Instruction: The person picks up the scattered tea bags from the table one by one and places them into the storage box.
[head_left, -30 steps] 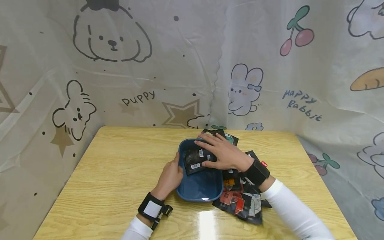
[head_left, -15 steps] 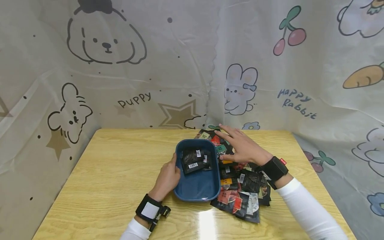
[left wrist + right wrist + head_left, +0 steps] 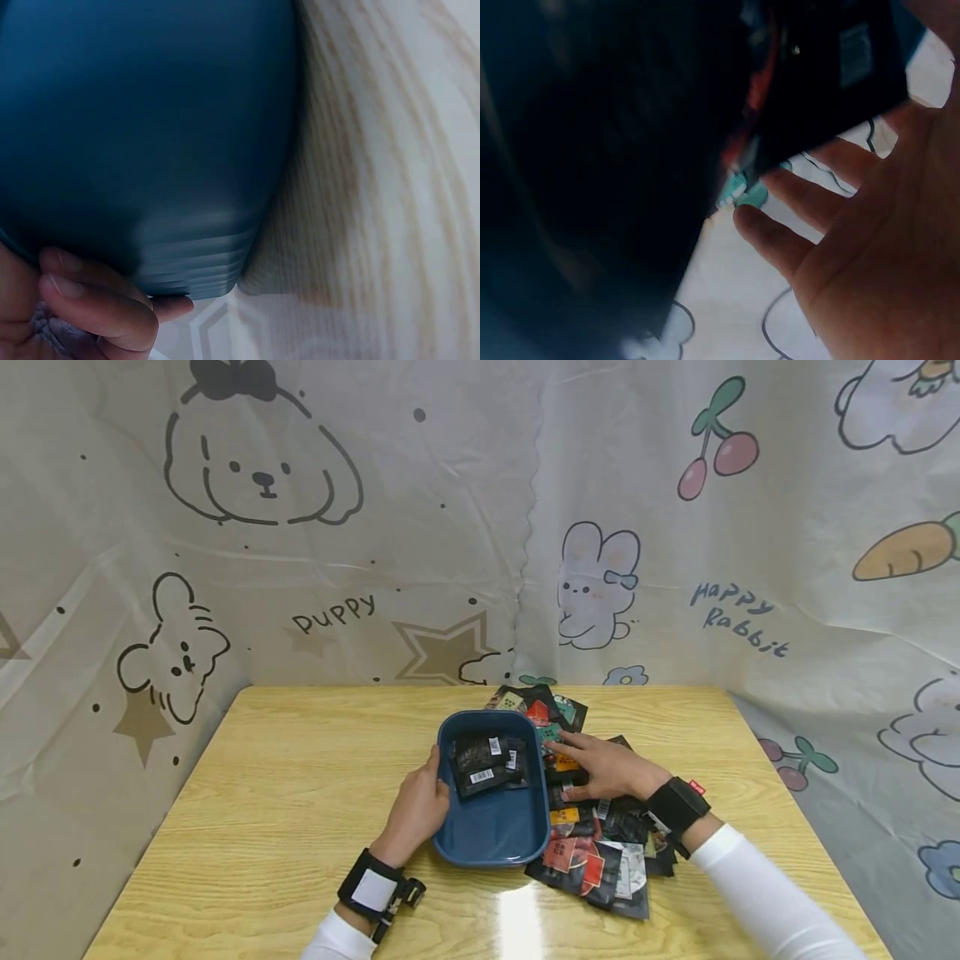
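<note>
A blue plastic basin (image 3: 491, 833) stands on the table, with a few black packets (image 3: 480, 762) inside at its far end, barcodes upward. My left hand (image 3: 415, 814) holds its left side; in the left wrist view, bent fingers (image 3: 105, 307) lie against the outer wall. To the basin's right, a pile of black food packets (image 3: 592, 864) with red, orange and green labels spreads over the table. My right hand (image 3: 615, 768) is over the pile, palm down, fingers spread. In the right wrist view, a black packet with a barcode (image 3: 840, 82) lies close to the fingertips; contact is unclear.
The light wooden table (image 3: 300, 760) ends at a printed cloth backdrop (image 3: 450, 527) behind and at the sides. Several packets (image 3: 540, 702) lie near the table's back edge, behind the basin's right corner. The pile overlaps itself and reaches close to the basin's right wall.
My right hand has left the packets in the basin, swung right over the pile and come down nearer to it. My left hand stays at the basin's side.
</note>
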`<action>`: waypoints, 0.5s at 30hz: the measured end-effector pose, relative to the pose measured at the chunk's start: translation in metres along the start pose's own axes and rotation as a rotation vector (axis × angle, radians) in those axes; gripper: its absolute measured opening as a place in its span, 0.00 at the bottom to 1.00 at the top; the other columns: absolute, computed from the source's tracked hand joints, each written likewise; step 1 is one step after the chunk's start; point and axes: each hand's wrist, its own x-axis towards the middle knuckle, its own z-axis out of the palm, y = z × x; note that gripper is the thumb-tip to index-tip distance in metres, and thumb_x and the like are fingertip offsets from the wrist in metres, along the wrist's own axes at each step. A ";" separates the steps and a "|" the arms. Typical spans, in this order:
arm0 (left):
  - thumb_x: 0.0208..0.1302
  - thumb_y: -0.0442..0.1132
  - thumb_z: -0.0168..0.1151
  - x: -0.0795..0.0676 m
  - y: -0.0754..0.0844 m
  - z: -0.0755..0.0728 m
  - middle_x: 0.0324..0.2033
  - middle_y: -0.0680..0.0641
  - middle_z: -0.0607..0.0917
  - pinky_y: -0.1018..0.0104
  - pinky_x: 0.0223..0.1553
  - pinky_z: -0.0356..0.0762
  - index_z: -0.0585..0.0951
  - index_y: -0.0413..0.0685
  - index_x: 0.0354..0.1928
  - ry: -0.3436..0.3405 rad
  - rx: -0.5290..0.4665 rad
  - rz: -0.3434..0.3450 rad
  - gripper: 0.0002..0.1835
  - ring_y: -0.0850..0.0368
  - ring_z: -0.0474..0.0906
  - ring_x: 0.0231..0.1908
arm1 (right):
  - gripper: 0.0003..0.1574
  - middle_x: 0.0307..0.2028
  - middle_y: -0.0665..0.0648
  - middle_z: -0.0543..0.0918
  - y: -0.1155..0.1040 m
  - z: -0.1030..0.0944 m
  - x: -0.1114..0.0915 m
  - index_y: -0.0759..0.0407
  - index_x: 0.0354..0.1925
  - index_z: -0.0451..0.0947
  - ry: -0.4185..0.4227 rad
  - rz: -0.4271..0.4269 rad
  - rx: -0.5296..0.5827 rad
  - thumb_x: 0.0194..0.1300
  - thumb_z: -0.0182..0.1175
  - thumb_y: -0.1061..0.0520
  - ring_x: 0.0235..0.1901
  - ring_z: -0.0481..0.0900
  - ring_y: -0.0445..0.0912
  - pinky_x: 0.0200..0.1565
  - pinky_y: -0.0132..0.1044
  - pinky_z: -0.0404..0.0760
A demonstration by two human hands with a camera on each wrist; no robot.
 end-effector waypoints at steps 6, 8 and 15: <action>0.60 0.27 0.50 0.001 0.001 -0.002 0.17 0.47 0.71 0.66 0.14 0.60 0.59 0.29 0.69 -0.006 -0.007 -0.002 0.33 0.60 0.64 0.12 | 0.38 0.67 0.65 0.66 -0.002 0.011 0.004 0.49 0.70 0.63 0.009 -0.006 -0.050 0.66 0.58 0.44 0.62 0.67 0.62 0.57 0.59 0.72; 0.60 0.27 0.50 0.001 0.002 -0.002 0.17 0.47 0.71 0.66 0.14 0.60 0.59 0.29 0.69 -0.002 -0.009 -0.002 0.33 0.60 0.63 0.12 | 0.32 0.64 0.66 0.71 -0.002 0.013 0.006 0.51 0.68 0.66 0.039 -0.030 -0.075 0.67 0.58 0.52 0.59 0.71 0.61 0.55 0.57 0.74; 0.60 0.27 0.51 0.000 0.000 -0.001 0.16 0.48 0.69 0.66 0.14 0.60 0.60 0.28 0.68 0.004 0.003 0.006 0.32 0.60 0.63 0.13 | 0.36 0.52 0.55 0.84 0.003 0.011 0.007 0.50 0.58 0.79 0.233 -0.102 -0.151 0.52 0.62 0.73 0.43 0.83 0.51 0.41 0.48 0.83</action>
